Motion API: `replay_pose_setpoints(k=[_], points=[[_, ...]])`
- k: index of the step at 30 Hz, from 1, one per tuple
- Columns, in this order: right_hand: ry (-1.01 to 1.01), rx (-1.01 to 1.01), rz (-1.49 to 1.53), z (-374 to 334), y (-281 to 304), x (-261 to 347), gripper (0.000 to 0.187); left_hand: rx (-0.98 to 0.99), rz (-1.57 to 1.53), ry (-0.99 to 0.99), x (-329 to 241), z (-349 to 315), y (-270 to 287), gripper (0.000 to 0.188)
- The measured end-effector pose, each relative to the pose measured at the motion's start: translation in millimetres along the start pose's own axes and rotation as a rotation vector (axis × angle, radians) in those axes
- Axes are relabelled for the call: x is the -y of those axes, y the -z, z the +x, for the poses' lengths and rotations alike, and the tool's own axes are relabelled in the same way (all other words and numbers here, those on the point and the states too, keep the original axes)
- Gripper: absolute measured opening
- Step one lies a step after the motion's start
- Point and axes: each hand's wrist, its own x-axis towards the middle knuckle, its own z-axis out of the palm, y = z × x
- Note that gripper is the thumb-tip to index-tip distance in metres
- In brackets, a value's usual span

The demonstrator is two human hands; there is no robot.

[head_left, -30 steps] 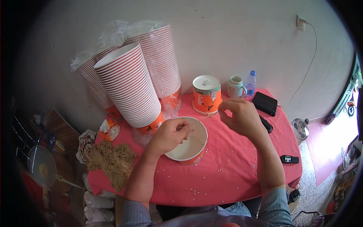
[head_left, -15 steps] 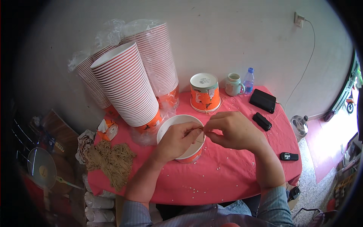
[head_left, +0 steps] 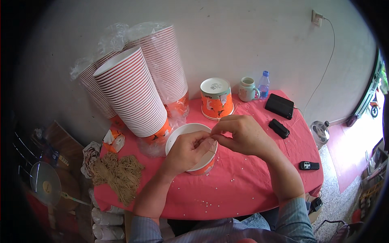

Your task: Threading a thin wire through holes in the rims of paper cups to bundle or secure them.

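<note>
A white-lined paper bucket with an orange outside stands upright on the table in front of me. Over its right rim, my left hand pinches a thin tan string, with thumb and forefinger pressed together. Close against it, my right hand is also closed in a pinch on the string, fingertips nearly touching those of the left. The string is very fine and mostly hidden by the fingers. To the left lies a tangled bundle of tan strings. Beyond my hands, another orange paper bucket stands upside down, with string at its rim.
Tall stacks of nested paper buckets, some in clear plastic, lean at the back left. Toward the right are a mug, a water bottle, a black wallet-like case, a black pouch and a remote. Small white bits dot the pink tablecloth.
Both hands stay together over the bucket's right rim, and their fingertips have drawn closer. The whole view has shifted slightly; the objects on the table stay put.
</note>
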Motion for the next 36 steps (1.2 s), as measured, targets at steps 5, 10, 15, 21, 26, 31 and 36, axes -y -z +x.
replay_pose_setpoints(k=[5,10,15,21,26,31,36], points=[[-0.021,-0.006,0.029,1,-1,0,0.012,-0.015,0.04,0.029,-4,-1,0,0.023],[-0.057,0.007,0.089,1,-1,-3,0.011,-0.021,0.023,0.016,-4,0,1,0.025],[-0.063,0.019,0.076,2,3,-2,0.011,-0.069,0.008,0.076,9,2,4,0.025],[-0.072,0.037,0.166,3,6,3,0.012,-0.075,-0.107,0.117,4,3,3,0.022],[-0.043,-0.018,0.228,4,-5,0,0.013,-0.036,-0.08,0.083,4,1,1,0.021],[-0.088,-0.05,0.217,5,-10,1,0.013,-0.03,-0.065,-0.053,4,2,-1,0.02],[-0.191,-0.034,0.266,5,-10,1,0.014,-0.036,-0.077,0.016,6,3,4,0.022]])
